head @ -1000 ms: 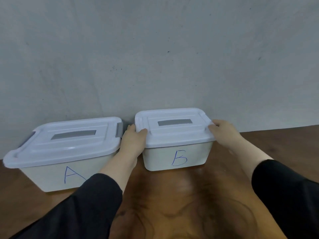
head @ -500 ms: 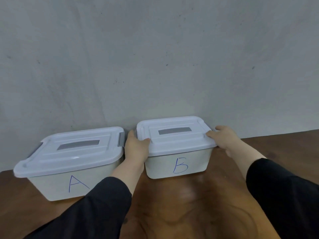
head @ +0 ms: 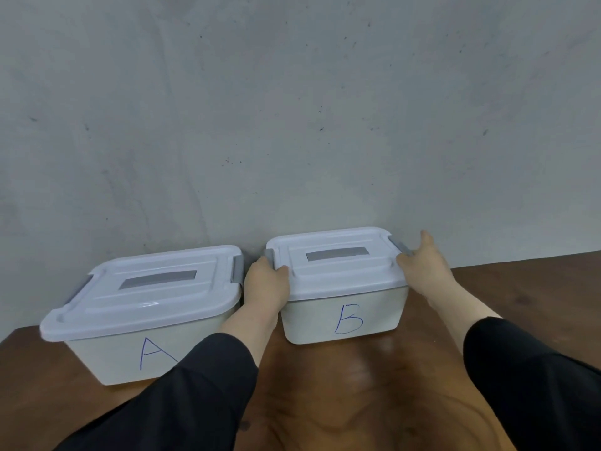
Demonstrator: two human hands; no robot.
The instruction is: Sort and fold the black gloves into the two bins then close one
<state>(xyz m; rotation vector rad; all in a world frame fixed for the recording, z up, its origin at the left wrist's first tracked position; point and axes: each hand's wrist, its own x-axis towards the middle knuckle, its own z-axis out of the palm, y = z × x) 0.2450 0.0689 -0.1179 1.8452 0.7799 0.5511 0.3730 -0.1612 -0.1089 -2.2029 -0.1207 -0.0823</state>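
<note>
Two rounded white plastic bins sit side by side on the glossy wooden bench (head: 325, 402) against a rough grey wall (head: 292, 109). Bin A (head: 107, 349) is lidded. The left hand (head: 265, 286) curls round bin B's (head: 344, 317) smooth lid (head: 335, 265) edge; the right hand (head: 422, 268) pinches its grey latch (head: 400, 246).

The right hand (head: 422, 271) no longer presses flat on the right edge of bin B's lid (head: 335, 258) as it did a second ago — it now sits further back at the grey latch (head: 401, 246), one finger lifted clear. The left hand (head: 265, 284) shifts slightly — its thumb now hooks over the lid's left rim.
</note>
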